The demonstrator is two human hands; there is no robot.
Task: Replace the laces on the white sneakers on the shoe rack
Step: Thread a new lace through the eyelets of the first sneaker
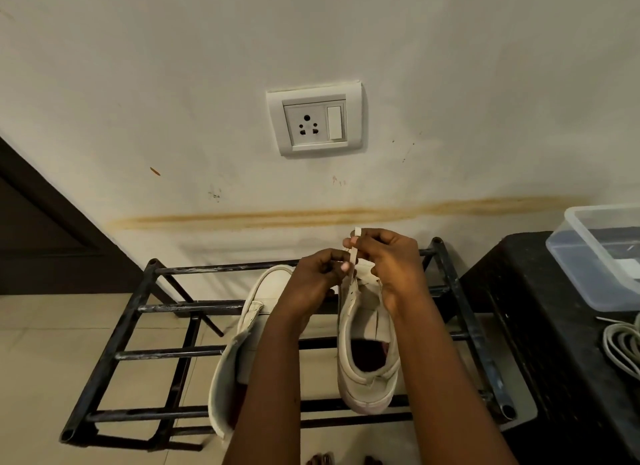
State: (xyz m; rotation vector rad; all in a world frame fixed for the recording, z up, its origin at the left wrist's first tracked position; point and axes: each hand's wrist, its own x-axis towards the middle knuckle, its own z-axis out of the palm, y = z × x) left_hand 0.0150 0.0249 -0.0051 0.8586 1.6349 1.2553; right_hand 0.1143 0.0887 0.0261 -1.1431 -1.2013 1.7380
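White lace [353, 253] runs upright between our two hands, just above the front of the right sneaker [367, 329]. Our right hand [384, 257] pinches its upper end, the fingers [367, 238] curled tight round it, and a short tip sticks out above them. Our left hand [318, 277] pinches the same lace a little lower, thumb and forefinger closed on it. Below our fingers the lace drops toward the eyelets, though we cannot tell which one it enters.

That sneaker stands on the black metal shoe rack [138, 326], heel toward us and opening up, right under our right wrist. The other sneaker [239, 354] rests on the same rack to the left of our left forearm, which partly hides it.

Just above our fingers a rusty brown streak [346, 215] crosses the pale wall [138, 84], and well above that sits a white socket [315, 118] with a switch. To the right of our fingers a black counter [554, 326] carries a clear plastic box [602, 250] and a coil of white cable [623, 347]. Far to the left is a dark door [34, 239]. Beige floor [52, 360] tiles show under the rack.
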